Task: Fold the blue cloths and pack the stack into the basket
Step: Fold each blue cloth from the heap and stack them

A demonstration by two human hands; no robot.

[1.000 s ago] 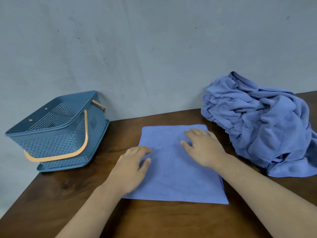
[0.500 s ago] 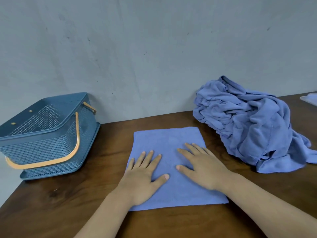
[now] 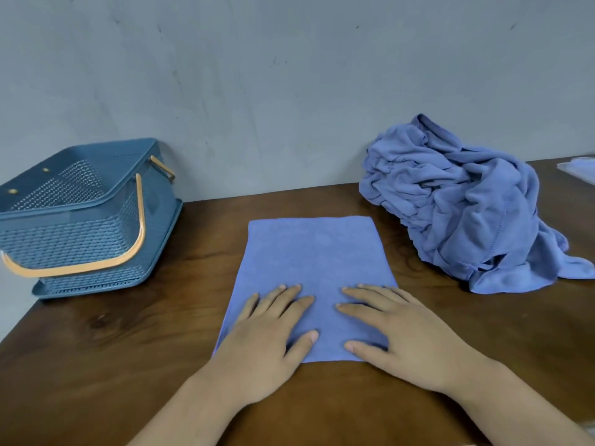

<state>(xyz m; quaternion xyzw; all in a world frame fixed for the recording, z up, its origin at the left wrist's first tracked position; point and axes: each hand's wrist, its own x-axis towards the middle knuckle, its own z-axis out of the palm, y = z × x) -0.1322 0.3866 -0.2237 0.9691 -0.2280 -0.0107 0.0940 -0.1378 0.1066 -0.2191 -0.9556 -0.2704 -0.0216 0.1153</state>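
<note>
A folded blue cloth (image 3: 310, 259) lies flat in the middle of the brown table. My left hand (image 3: 269, 341) presses its near left part with straight, spread fingers. My right hand (image 3: 405, 333) lies flat on the near right part, fingers pointing left and away. A crumpled heap of blue cloths (image 3: 463, 207) sits at the back right against the wall. The blue mesh basket (image 3: 64, 226) with an orange handle stands at the back left, tilted on its lid or tray, and looks empty.
The wooden table (image 3: 128, 342) ends at a grey wall behind and drops off at the left edge near the basket. A pale blue flat item (image 3: 579, 169) shows at the far right edge.
Both hands have slid toward me over the cloth, from its middle to its near edge, fingers spreading flat. The camera view has shifted slightly right and down.
</note>
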